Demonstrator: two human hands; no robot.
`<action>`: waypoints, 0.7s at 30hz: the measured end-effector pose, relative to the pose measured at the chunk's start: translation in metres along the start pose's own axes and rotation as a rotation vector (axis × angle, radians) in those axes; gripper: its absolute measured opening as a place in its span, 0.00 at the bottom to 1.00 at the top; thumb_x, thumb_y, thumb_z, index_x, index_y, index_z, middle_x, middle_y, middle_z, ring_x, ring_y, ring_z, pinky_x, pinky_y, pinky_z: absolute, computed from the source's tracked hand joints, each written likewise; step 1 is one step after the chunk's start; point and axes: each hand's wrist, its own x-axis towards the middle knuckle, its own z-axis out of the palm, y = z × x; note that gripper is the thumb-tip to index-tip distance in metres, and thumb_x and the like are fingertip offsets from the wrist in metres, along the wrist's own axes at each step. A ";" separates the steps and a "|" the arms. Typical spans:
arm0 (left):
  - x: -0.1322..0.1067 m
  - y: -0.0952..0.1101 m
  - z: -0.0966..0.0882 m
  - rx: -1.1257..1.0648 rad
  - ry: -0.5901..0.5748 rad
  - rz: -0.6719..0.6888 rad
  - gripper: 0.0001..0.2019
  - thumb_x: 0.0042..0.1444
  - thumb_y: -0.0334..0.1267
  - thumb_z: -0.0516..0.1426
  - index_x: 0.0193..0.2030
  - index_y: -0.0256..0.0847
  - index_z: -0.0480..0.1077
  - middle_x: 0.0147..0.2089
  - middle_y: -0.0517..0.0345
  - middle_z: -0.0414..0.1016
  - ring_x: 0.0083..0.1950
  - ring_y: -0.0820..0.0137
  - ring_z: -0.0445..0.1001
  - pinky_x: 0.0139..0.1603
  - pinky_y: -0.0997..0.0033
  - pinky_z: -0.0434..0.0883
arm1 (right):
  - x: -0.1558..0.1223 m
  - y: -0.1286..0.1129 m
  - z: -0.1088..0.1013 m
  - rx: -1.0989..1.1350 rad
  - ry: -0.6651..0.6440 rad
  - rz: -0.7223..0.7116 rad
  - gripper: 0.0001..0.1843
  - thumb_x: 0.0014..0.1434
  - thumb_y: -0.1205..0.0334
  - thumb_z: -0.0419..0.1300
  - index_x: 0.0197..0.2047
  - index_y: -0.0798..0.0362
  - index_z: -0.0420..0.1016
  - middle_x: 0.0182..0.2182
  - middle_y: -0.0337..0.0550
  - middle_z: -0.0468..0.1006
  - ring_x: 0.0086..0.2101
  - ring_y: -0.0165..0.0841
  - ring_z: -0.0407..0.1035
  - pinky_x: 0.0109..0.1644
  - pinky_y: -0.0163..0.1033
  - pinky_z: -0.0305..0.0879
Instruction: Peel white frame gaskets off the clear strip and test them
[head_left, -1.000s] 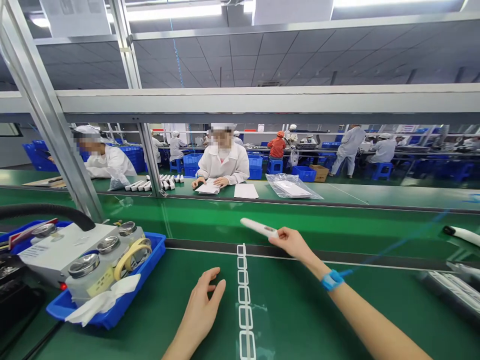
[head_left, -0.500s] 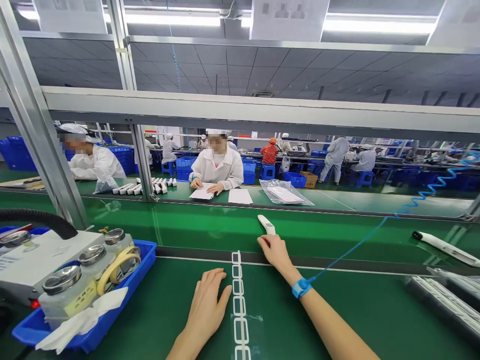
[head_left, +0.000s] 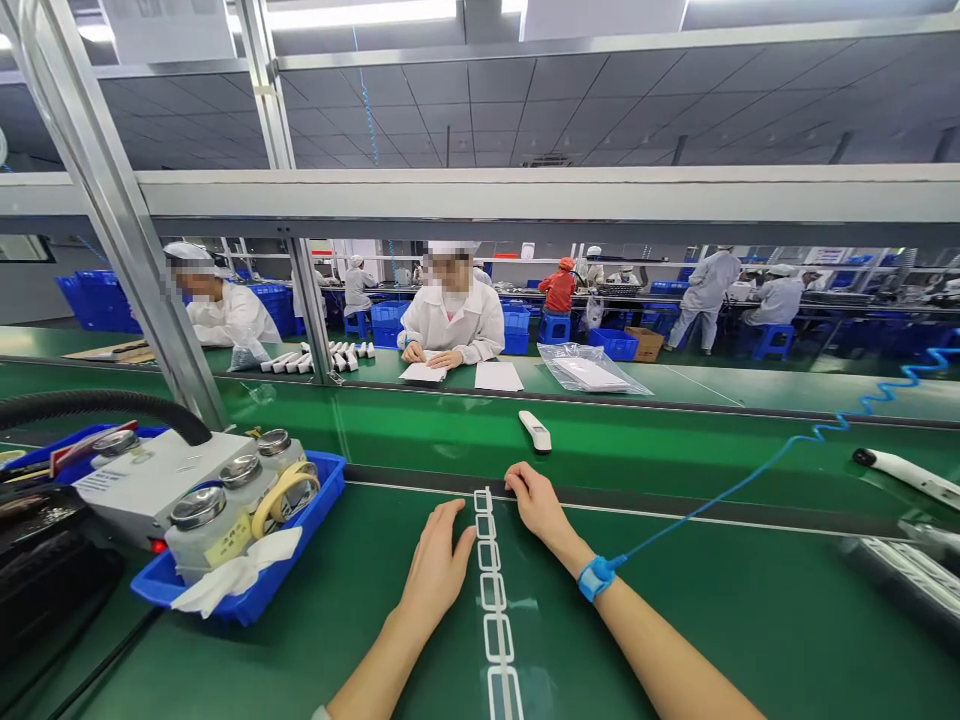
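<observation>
My left hand [head_left: 436,558] rests on the green bench just left of a strip of white rectangular frames [head_left: 493,590], fingers stretched out and thumb apart. It holds nothing. On the strip's other side, my right hand [head_left: 536,505] hovers near its far end with loosely bent fingers and nothing visible in them. A blue wrist strap [head_left: 596,577] with a coiled cord circles my right wrist. Beyond this hand, a white handheld device [head_left: 535,432], shaped like a thermometer, lies on the green belt, apart from my fingers.
At left, a blue tray [head_left: 247,608] holds lidded jars, tape and tissue beside a grey box [head_left: 161,485]. Another white device [head_left: 911,478] lies right, above bagged parts [head_left: 911,585]. Across the belt, a co-worker [head_left: 454,315] handles papers near a plastic bag [head_left: 592,370].
My right hand has let go of the white handheld device and drawn back toward the strip. The device stays on the belt. The view has shifted slightly; my left hand remains beside the strip.
</observation>
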 end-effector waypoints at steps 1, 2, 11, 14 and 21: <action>0.000 0.000 0.000 -0.002 0.006 -0.008 0.20 0.58 0.40 0.48 0.56 0.40 0.61 0.55 0.47 0.68 0.56 0.61 0.67 0.55 0.59 0.65 | 0.000 0.000 0.000 0.003 0.000 0.004 0.14 0.64 0.64 0.41 0.31 0.52 0.64 0.27 0.42 0.72 0.30 0.34 0.66 0.37 0.39 0.60; 0.000 0.000 0.001 -0.004 0.009 -0.016 0.21 0.58 0.40 0.48 0.57 0.39 0.60 0.56 0.46 0.67 0.57 0.60 0.66 0.55 0.59 0.65 | 0.000 0.000 0.000 -0.002 0.005 0.011 0.13 0.64 0.63 0.42 0.33 0.52 0.65 0.29 0.42 0.72 0.31 0.35 0.66 0.38 0.40 0.60; 0.005 0.012 0.001 0.229 -0.077 -0.054 0.26 0.55 0.41 0.51 0.60 0.35 0.58 0.59 0.44 0.64 0.59 0.53 0.60 0.58 0.54 0.57 | 0.005 0.007 0.001 -0.097 -0.074 0.016 0.04 0.54 0.67 0.59 0.29 0.52 0.67 0.32 0.41 0.71 0.38 0.40 0.63 0.44 0.45 0.54; 0.010 0.015 0.004 0.227 -0.057 -0.062 0.24 0.55 0.40 0.50 0.59 0.35 0.59 0.58 0.43 0.65 0.59 0.51 0.60 0.57 0.51 0.56 | 0.004 0.005 0.000 -0.098 -0.070 -0.017 0.08 0.55 0.69 0.57 0.27 0.52 0.64 0.30 0.41 0.69 0.37 0.39 0.62 0.42 0.43 0.54; 0.015 0.011 0.007 0.083 -0.016 -0.059 0.22 0.52 0.39 0.53 0.54 0.36 0.64 0.56 0.41 0.67 0.58 0.49 0.60 0.56 0.46 0.55 | 0.001 0.001 -0.002 0.011 -0.007 -0.066 0.10 0.58 0.70 0.51 0.26 0.51 0.59 0.27 0.41 0.65 0.32 0.38 0.59 0.38 0.42 0.52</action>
